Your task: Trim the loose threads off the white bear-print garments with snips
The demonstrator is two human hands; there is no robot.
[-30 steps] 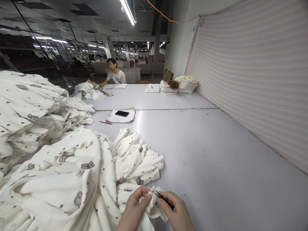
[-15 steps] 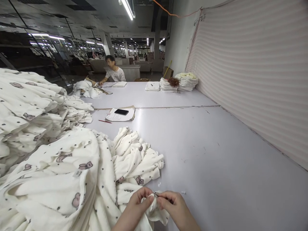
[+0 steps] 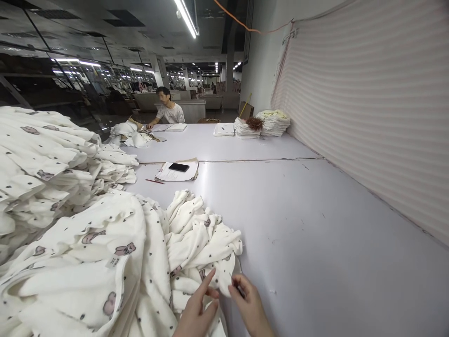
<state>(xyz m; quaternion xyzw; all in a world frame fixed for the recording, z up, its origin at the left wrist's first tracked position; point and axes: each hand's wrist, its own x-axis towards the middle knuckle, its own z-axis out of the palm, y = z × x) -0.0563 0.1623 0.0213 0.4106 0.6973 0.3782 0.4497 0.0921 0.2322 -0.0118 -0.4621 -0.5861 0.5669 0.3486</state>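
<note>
A white fleece garment [image 3: 196, 238] printed with small hearts and bears lies crumpled on the grey table [image 3: 308, 243], right in front of me. My left hand [image 3: 198, 309] is at the bottom edge, its index finger stretched up along the garment's hem and its thumb pinching the cloth. My right hand [image 3: 247, 304] sits just to the right with curled fingers. It grips a small dark cutting tool [image 3: 240, 290] and touches the same hem.
Big heaps of the same printed garments [image 3: 52, 178] fill the left side. A black phone [image 3: 178, 167] lies on papers beside a red pen [image 3: 154, 181]. A person [image 3: 168, 108] sits at the far table. Folded stacks [image 3: 263, 124] stand at the back by the striped wall [image 3: 368, 117].
The bunched bit of cloth between my hands has been let out flat. My hands have dropped lower and moved slightly apart, and my left index finger now points up.
</note>
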